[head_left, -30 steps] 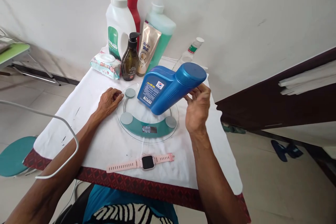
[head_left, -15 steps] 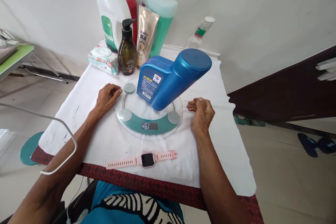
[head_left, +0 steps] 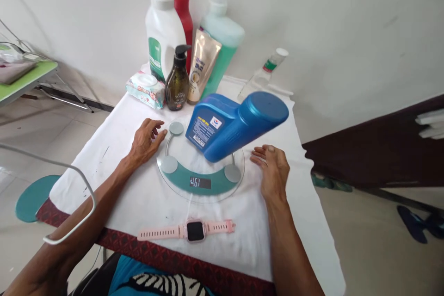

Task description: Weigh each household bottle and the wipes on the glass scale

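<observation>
Blue bottle [head_left: 231,125] up on the glass scale [head_left: 199,190], standing between both hands, clear of the fingers of each. Over to the right hand [head_left: 275,171]: partly open, palm turned inward, fingers loosely bent and reaching toward the scale's rim, just beside it. Across to the left hand [head_left: 144,141]: loosely curled, with a narrow gap between thumb and fingers, right by the opposite rim; touching the glass or hovering over it, impossible to tell. Down to the lit display [head_left: 200,182], set in the scale's teal band, showing digits too soft to read surely. Nearer the body, a pink-strapped watch [head_left: 195,231] laid out flat, dark face up, on the white cloth [head_left: 128,203]. Back behind the bottle, quite a line-up: wipes packet [head_left: 145,90], dark pump bottle [head_left: 176,88], gold tube [head_left: 204,62], big white bottle [head_left: 165,27], green-filled bottle [head_left: 224,53] and a clear bottle [head_left: 256,78] with a white cap. Now for the hidden bits: red bottle [head_left: 183,11] half tucked behind the white one, lower part of the clear bottle screened by the blue one, far part of the scale covered too. Small print on the blue label, blurred. Slippers [head_left: 412,224] off to the right, cut by the frame edge
</observation>
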Motion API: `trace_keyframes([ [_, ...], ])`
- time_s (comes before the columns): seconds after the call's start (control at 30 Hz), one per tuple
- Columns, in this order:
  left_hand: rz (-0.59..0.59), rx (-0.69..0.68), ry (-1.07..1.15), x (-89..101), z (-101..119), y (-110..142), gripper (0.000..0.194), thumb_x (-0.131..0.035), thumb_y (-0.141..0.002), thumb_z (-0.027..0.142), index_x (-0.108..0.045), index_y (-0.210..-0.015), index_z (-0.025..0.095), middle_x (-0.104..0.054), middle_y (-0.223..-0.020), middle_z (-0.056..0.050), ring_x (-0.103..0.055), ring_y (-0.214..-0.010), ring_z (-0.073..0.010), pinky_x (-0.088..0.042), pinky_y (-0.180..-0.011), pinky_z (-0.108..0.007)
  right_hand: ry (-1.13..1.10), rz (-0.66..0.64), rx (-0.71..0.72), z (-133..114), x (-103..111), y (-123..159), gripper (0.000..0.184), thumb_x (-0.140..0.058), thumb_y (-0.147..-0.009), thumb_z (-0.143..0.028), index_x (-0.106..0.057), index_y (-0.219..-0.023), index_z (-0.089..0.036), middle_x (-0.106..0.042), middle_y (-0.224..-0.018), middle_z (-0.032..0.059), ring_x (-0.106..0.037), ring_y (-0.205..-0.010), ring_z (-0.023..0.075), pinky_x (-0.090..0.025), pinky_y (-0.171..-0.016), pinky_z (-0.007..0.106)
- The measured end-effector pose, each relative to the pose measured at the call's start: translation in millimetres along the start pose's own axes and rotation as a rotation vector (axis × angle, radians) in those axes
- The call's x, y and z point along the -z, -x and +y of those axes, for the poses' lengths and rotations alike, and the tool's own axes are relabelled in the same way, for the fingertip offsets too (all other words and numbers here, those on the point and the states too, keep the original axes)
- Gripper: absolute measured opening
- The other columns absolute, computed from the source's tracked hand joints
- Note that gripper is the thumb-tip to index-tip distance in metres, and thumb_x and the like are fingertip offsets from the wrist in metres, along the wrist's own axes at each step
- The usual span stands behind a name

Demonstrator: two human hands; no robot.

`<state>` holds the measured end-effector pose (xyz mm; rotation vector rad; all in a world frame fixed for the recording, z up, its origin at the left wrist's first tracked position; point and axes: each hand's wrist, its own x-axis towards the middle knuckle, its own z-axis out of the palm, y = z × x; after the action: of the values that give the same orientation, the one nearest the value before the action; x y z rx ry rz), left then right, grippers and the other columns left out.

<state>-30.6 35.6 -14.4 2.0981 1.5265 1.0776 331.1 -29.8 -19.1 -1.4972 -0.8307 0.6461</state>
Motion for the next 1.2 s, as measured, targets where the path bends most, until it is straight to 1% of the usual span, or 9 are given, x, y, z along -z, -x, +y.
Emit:
trace_keyframes([
  [0.1, 0.004, -0.063, -0.065, 7.5, 18, 11, 0.035, -0.056, -0.102, 0.042, -0.063, -0.127, 0.019, -0.063, -0.116, -0.010, -0.066, -0.092, -0.0204, -0.059, -0.082, -0.037, -0.037, -0.116, 0.217, -48, -8, 6, 0.066, -0.078, -0.079, -0.069, -0.065, -0.124, -0.023, -0.072, -0.121, 0.0085, -0.069, -0.117, 0.0270, -0.051, -0.107, 0.051],
  [0.23, -0.156, -0.041, -0.227, 9.6, 45, 36, 0.048, -0.060, -0.100, 0.046, -0.054, -0.139, 0.018, -0.061, -0.128, -0.016, -0.062, -0.115, -0.0339, -0.058, -0.095, -0.056, -0.122, -0.284, 0.376, -108, -46, 19, 0.076, -0.092, -0.064, -0.061, -0.066, -0.126, -0.025, -0.071, -0.125, 0.0088, -0.068, -0.118, 0.0300, -0.054, -0.104, 0.050],
  [0.37, -0.107, 0.012, -0.133, -2.6, 49, 64, 0.063, -0.059, -0.101, 0.044, -0.037, -0.153, 0.017, -0.052, -0.144, -0.020, -0.053, -0.133, -0.0377, -0.054, -0.107, -0.061, -0.078, -0.104, 0.300, -125, -90, 34, 0.055, -0.094, -0.066, -0.051, -0.074, -0.105, -0.017, -0.077, -0.105, 0.0088, -0.073, -0.098, 0.0291, -0.058, -0.094, 0.050],
  [0.5, 0.030, 0.056, 0.025, -17.1, 39, 77, 0.061, -0.052, -0.106, 0.043, -0.030, -0.158, 0.021, -0.046, -0.149, -0.021, -0.051, -0.139, -0.0340, -0.053, -0.113, -0.058, -0.148, 0.044, 0.305, -130, -109, 41, 0.048, -0.096, -0.063, -0.045, -0.077, -0.095, -0.015, -0.078, -0.096, 0.0074, -0.073, -0.087, 0.0278, -0.060, -0.089, 0.050],
  [0.63, 0.043, 0.059, 0.087, -25.7, 39, 81, 0.065, -0.055, -0.105, 0.044, -0.029, -0.160, 0.023, -0.045, -0.152, -0.021, -0.048, -0.142, -0.0365, -0.051, -0.113, -0.062, -0.206, 0.039, 0.446, -167, -121, 48, 0.036, -0.095, -0.066, -0.039, -0.077, -0.088, -0.016, -0.076, -0.092, 0.0050, -0.072, -0.085, 0.0265, -0.060, -0.088, 0.048],
  [0.73, 0.023, 0.067, 0.100, -29.9, 43, 87, 0.072, -0.056, -0.104, 0.045, -0.023, -0.164, 0.025, -0.039, -0.160, -0.023, -0.040, -0.150, -0.0402, -0.047, -0.116, -0.067, -0.233, -0.081, 0.556, -194, -152, 52, 0.027, -0.089, -0.073, -0.041, -0.076, -0.087, -0.021, -0.074, -0.090, 0.0034, -0.071, -0.083, 0.0262, -0.061, -0.087, 0.048],
  [0.83, -0.010, 0.058, 0.093, -35.7, 43, 93, 0.080, -0.057, -0.103, 0.045, -0.014, -0.168, 0.025, -0.032, -0.166, -0.025, -0.032, -0.156, -0.0429, -0.041, -0.119, -0.071, -0.234, -0.275, 0.517, -192, -200, 52, 0.031, -0.084, -0.077, -0.048, -0.074, -0.093, -0.024, -0.073, -0.092, 0.0042, -0.071, -0.081, 0.0256, -0.062, -0.083, 0.047],
  [1.0, -0.051, 0.017, 0.044, -48.4, 35, 100, 0.091, -0.059, -0.101, 0.048, -0.002, -0.170, 0.029, -0.028, -0.170, -0.025, -0.027, -0.159, -0.0467, -0.040, -0.119, -0.075, -0.214, -0.476, 0.424, -153, -277, 52, 0.045, -0.085, -0.074, -0.054, -0.066, -0.101, -0.022, -0.073, -0.097, 0.0035, -0.069, -0.087, 0.0225, -0.060, -0.090, 0.042],
  [1.2, -0.058, 0.019, 0.002, -50.3, 33, 100, 0.093, -0.059, -0.101, 0.051, -0.001, -0.170, 0.029, -0.029, -0.170, -0.025, -0.029, -0.158, -0.0473, -0.040, -0.118, -0.075, -0.138, -0.470, 0.435, -139, -308, 44, 0.045, -0.084, -0.074, -0.056, -0.063, -0.098, -0.024, -0.073, -0.093, 0.0018, -0.068, -0.087, 0.0232, -0.057, -0.091, 0.041],
])
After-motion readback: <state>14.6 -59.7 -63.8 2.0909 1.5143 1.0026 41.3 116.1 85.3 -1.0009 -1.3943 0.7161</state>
